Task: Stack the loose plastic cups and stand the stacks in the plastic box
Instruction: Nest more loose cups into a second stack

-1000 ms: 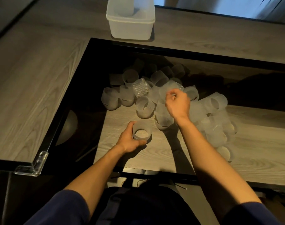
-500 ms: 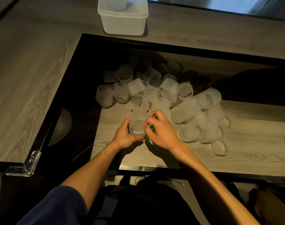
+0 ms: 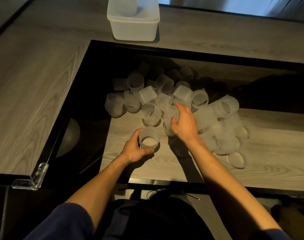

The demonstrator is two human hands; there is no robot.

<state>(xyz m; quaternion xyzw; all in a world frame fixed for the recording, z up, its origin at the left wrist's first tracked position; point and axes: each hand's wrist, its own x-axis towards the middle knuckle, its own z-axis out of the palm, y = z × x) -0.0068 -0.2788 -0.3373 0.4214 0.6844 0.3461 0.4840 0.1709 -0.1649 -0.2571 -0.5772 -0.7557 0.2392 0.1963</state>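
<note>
Dim light and translucent plastic. The far side of the pile of loose cups (image 3: 165, 87) fades into the dark glass panel (image 3: 89, 94), so no count is possible. The plastic box (image 3: 134, 26) sits on the wooden table top (image 3: 35, 92) at the far edge, just beyond the glass, and is cut off by the top of the view. A pale cup stack (image 3: 128, 6) stands inside it, upper end out of view. Both forearms enter from the near edge, dark blue sleeves only partly visible.

Left hand (image 3: 136, 149): curled round the held cup (image 3: 148, 138), thumb on the near wall, fingers round the left side. The cup stands upright on the glass, mouth up, near and left of the pile. Can't tell whether it's one cup or several nested.

Right hand (image 3: 184, 122): released, palm down, fingers spread and mostly straight over the middle of the pile. Thumb lies against a lying cup (image 3: 170, 116) — no grip on it.

Cups: short, frosted, see-through. Some have fine vertical ribs, e.g. the ribbed cup (image 3: 148, 94); others are smooth. Most lie on their sides and overlap, and a few stand upright. The pile runs across the glass from left of the hands to near right, where one cup (image 3: 237, 160) lies apart from the rest.
</note>
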